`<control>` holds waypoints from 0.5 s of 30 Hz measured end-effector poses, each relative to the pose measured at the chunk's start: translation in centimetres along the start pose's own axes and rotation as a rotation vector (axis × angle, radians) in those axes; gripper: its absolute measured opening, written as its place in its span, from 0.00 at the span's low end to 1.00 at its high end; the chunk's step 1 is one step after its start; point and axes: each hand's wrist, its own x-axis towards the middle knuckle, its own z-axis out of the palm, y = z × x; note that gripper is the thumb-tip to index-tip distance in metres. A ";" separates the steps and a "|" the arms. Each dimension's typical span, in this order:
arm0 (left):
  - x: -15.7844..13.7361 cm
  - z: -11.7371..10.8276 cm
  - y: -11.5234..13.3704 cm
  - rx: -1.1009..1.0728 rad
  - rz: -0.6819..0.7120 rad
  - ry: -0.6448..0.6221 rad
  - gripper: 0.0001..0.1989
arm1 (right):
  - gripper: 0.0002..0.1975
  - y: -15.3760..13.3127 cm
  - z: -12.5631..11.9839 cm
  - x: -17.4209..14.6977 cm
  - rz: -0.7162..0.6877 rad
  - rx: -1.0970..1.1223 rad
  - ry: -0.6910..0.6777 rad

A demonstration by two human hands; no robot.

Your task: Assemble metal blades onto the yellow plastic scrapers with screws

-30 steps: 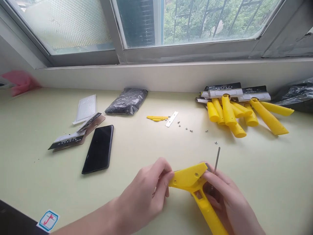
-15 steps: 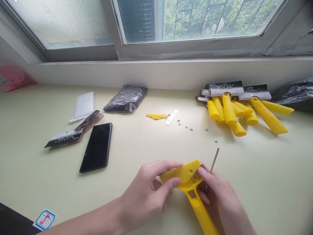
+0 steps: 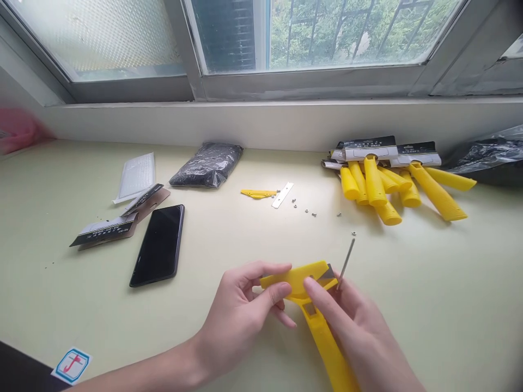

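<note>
My left hand [image 3: 249,305] pinches the left end of a yellow plastic cover plate [image 3: 304,275] on the head of a yellow scraper [image 3: 327,343]. The cover lies slanted over the head, and a dark blade corner [image 3: 328,271] shows beyond its right end. My right hand [image 3: 359,321] is closed around the right side of the head, its thumb pressing on the cover. From behind its fingers a thin metal rod [image 3: 347,258], like a screwdriver shaft, sticks up; its other end is hidden. The scraper's handle runs down past the bottom edge of the view.
Small screws and nuts [image 3: 314,214], a metal blade [image 3: 282,195] and another yellow cover [image 3: 258,194] lie ahead. Yellow scraper handles [image 3: 375,182] with cards are piled back right. A phone [image 3: 157,245], folded cards [image 3: 108,228] and a dark plastic packet [image 3: 207,165] lie left.
My right thumb has moved left from the head's edge onto the cover plate. The cover sits lower over the head. The whole view has shifted slightly.
</note>
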 end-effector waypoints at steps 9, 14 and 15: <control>0.1 -0.4 -0.4 -0.051 0.030 0.066 0.14 | 0.29 0.1 -1.6 -0.6 -0.045 -0.620 -0.149; 0.5 -1.0 -0.4 0.026 0.078 0.015 0.12 | 0.24 -0.1 -1.8 -0.5 -0.108 -0.579 -0.155; 0.5 -1.1 -0.4 0.039 0.110 0.007 0.11 | 0.23 -0.2 -1.7 -0.5 -0.112 -0.567 -0.139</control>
